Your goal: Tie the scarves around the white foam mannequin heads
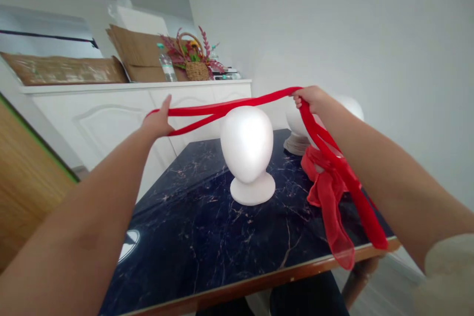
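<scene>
A long red scarf (pixel 222 107) is stretched between my two hands, passing just over or behind the top of a white foam mannequin head (pixel 247 143). On the left, my left hand (pixel 159 121) holds the scarf's looped end, with one finger or the thumb sticking up; the other fingers are mostly hidden. My right hand (pixel 309 98) is closed round the scarf, higher up and to the right of the head. From that hand the scarf's loose ends hang down toward the table edge. The head stands upright on its round base, and neither hand touches it.
A dark blue marble-patterned table (pixel 207 237) has a wooden edge. At right, a coral scarf (pixel 329 197) is tied on another white head, partly behind my arm. Behind stands a white cabinet (pixel 111 118) bearing cardboard, a water bottle (pixel 167 64) and a flower basket (pixel 197 71).
</scene>
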Demonstrator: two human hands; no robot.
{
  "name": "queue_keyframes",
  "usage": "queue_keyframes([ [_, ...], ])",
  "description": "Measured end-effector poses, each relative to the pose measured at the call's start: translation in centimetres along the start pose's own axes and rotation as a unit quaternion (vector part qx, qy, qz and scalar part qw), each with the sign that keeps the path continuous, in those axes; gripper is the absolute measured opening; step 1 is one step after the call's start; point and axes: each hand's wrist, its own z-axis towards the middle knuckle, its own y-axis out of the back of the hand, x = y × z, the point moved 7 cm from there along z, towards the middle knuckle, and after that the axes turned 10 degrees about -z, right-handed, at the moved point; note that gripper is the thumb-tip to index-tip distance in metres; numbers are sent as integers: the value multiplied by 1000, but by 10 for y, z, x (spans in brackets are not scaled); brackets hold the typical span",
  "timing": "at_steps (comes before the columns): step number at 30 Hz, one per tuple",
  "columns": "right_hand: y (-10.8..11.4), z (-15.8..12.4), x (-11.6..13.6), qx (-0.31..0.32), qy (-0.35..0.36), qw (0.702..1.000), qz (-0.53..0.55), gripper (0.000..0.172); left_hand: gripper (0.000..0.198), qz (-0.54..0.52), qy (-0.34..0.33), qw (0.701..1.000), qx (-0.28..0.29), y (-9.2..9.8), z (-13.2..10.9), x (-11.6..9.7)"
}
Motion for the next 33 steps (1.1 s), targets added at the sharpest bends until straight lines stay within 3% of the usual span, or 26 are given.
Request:
queue_keyframes([
  [5,-23,27,-52,-27,-34,994,-99,17,125,-49,10,991,123,-61,-4,33],
  [9,-35,32,-83,-11,-41,980,-194,9,130,-133,-47,971,191,-85,-18,37],
  [14,-44,27,-111,31,-41,946,-321,17,118,-210,-92,940,251,-98,-51,26],
  [18,-59,18,-130,81,-26,912,-402,15,111,-218,-84,924,303,-116,-66,23],
  [22,-76,-3,-142,146,3,878,-456,15,73,-197,-75,900,381,-141,-75,24],
  [26,-81,-30,-149,219,37,833,-507,28,77,-166,-73,905,384,-152,-81,32],
  [28,-79,-43,-152,236,57,807,-539,24,80,-140,-73,918,365,-154,-85,39],
  [33,-70,-69,-163,261,77,758,-592,15,52,-161,-53,934,314,-154,-94,54],
])
